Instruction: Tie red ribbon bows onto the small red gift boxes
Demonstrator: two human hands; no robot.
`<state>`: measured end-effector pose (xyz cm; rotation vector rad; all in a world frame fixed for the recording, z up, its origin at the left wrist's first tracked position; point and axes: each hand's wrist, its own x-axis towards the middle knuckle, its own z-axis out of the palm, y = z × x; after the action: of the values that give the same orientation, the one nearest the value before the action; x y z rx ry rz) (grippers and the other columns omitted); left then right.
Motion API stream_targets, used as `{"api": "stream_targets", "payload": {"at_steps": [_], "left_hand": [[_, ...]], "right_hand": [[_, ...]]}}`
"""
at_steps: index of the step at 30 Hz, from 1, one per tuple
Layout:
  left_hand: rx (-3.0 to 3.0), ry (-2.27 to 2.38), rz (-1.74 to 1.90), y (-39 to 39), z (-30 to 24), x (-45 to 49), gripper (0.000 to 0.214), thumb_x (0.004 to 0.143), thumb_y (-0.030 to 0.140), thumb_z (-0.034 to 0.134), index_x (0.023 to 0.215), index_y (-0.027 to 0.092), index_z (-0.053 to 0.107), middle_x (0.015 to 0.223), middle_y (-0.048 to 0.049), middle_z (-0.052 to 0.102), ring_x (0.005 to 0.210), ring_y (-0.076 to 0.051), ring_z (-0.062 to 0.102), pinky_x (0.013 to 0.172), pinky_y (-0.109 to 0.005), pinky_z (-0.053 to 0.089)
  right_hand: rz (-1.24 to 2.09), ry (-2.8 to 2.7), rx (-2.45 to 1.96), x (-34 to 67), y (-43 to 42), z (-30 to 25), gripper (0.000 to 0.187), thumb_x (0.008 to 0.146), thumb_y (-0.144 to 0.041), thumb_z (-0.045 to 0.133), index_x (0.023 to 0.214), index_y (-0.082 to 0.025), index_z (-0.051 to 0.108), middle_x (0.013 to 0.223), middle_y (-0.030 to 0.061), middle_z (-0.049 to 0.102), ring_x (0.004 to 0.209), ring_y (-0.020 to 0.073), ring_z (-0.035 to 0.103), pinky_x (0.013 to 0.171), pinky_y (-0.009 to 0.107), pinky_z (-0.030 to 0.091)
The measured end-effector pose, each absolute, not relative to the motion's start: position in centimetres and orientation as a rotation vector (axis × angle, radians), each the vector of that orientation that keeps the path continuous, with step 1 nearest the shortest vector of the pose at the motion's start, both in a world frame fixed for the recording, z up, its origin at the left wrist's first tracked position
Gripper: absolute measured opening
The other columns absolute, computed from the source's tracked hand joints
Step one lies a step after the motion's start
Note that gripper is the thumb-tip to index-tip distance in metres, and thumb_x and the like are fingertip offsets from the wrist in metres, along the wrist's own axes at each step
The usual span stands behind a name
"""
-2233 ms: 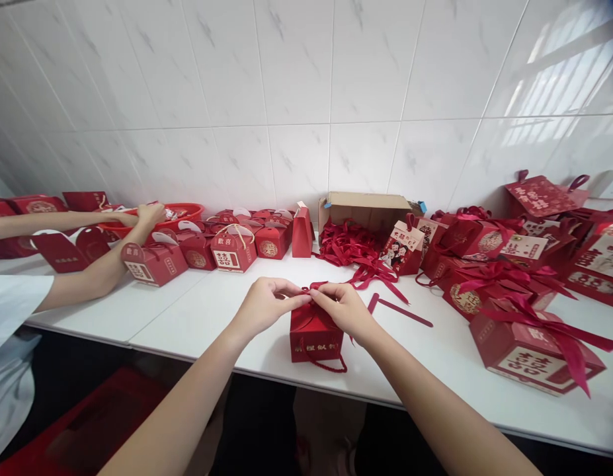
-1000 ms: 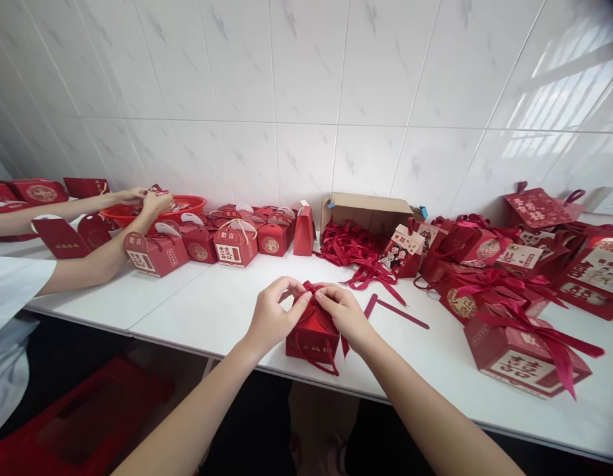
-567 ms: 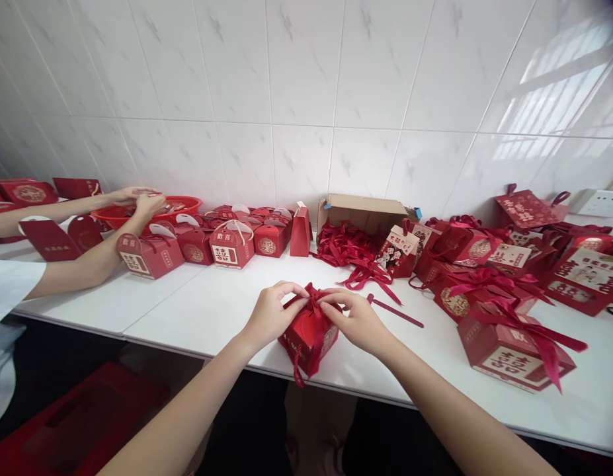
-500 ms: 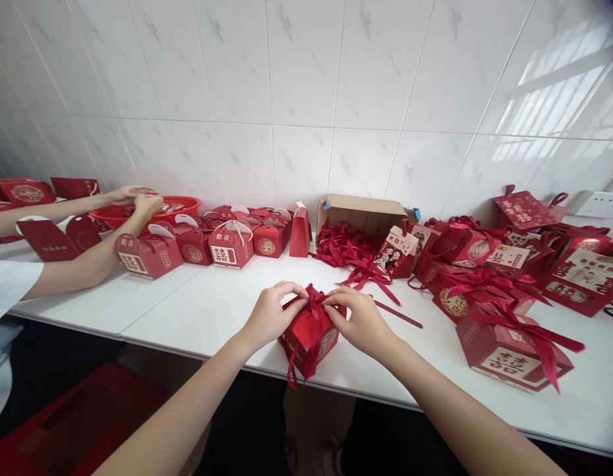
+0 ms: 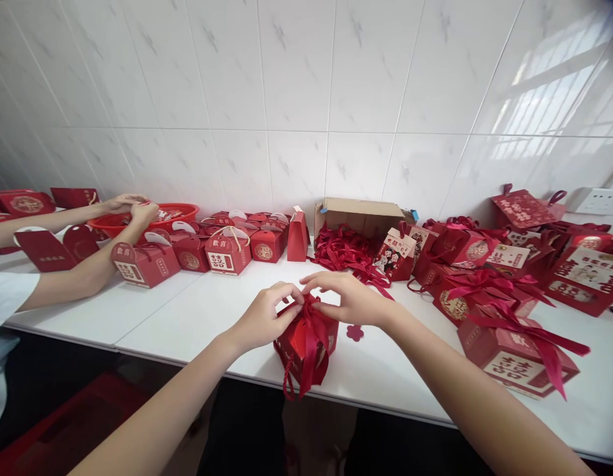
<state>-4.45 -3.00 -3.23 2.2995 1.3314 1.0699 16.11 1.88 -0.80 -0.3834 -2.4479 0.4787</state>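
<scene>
A small red gift box (image 5: 306, 347) stands turned corner-on at the front edge of the white table (image 5: 207, 311). A dark red ribbon (image 5: 310, 330) is gathered at its top and its tails hang down the front. My left hand (image 5: 263, 316) pinches the ribbon at the box top, fingers closed. My right hand (image 5: 346, 297) is over the top from the right, fingers curled on the ribbon knot. A small red flower-shaped piece (image 5: 354, 332) lies on the table just right of the box.
A pile of loose red ribbons (image 5: 346, 250) spills from an open cardboard box (image 5: 360, 215). Finished ribboned boxes (image 5: 517, 350) crowd the right. A row of red handled boxes (image 5: 227, 251) lines the wall. Another person's hands (image 5: 137, 210) work at a red basin (image 5: 174, 211) on the left.
The box has been turned from face-on to corner-on and slid toward the table edge. The ribbon now hangs tied over its front. My right hand has lifted over the top.
</scene>
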Motion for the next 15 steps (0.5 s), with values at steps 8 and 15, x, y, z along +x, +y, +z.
{"api": "stream_targets", "payload": {"at_steps": [8, 15], "left_hand": [[2.481, 1.38, 0.96, -3.6, -1.6, -4.4, 0.012, 0.075, 0.016, 0.051, 0.076, 0.021, 0.062, 0.08, -0.0012, 0.064, 0.078, -0.017, 0.059, 0.076, -0.029, 0.048], [2.427, 1.384, 0.969, -3.7, -1.4, -4.4, 0.011, 0.075, 0.02, 0.053, 0.077, 0.022, 0.064, 0.083, -0.0023, 0.066, 0.079, -0.017, 0.06, 0.076, -0.029, 0.049]], "right_hand": [[0.217, -2.509, -0.354, 16.5, 1.6, -2.4, 0.022, 0.088, -0.013, 0.046, 0.103, -0.02, 0.061, 0.097, 0.0086, 0.061, 0.088, 0.018, 0.059, 0.075, 0.03, 0.05], [0.233, -2.456, -0.494, 15.9, 1.8, -4.1, 0.025, 0.089, -0.016, 0.048, 0.111, -0.023, 0.058, 0.097, 0.0065, 0.064, 0.086, 0.0168, 0.06, 0.073, 0.029, 0.049]]}}
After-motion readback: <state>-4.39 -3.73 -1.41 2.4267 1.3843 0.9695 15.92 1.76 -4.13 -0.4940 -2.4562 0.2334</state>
